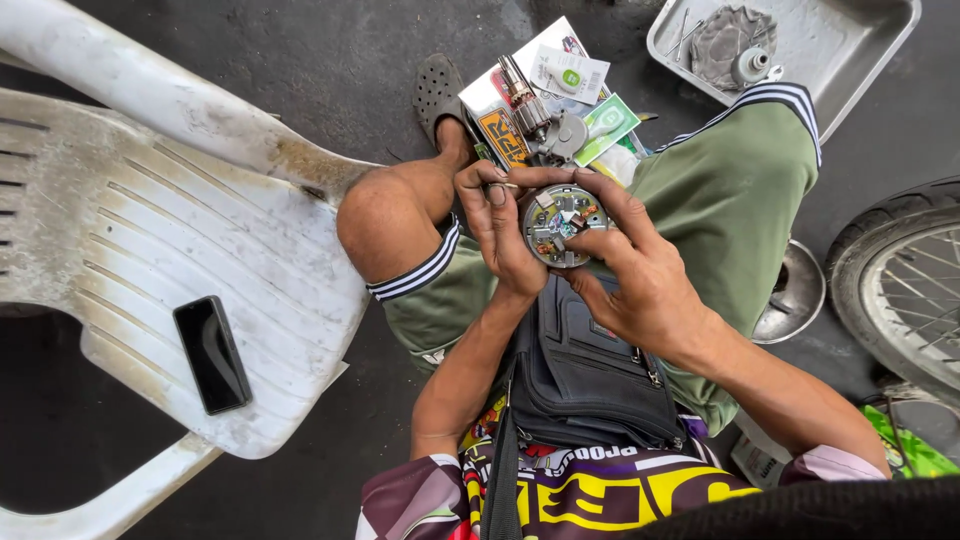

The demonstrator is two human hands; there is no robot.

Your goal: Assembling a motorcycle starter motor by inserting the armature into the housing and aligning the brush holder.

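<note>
A round metal motor part point(560, 226) with small copper and plastic pieces inside sits between both hands, over my lap. My left hand point(503, 232) wraps its left side, with the thumb and forefinger pinched at its upper left rim. My right hand point(636, 262) cups it from the right and below, the thumb pressing on the face of the part. A black waist bag point(585, 372) hangs just under the hands.
On the ground ahead lie a motor armature point(522, 92), a grey metal cap point(564, 135) and paper packets point(575, 75). A metal tray point(850, 45) with a rag and small parts sits at the top right. A white plastic chair point(150, 230) with a black phone point(211, 353) stands left. A wheel point(905, 285) is at right.
</note>
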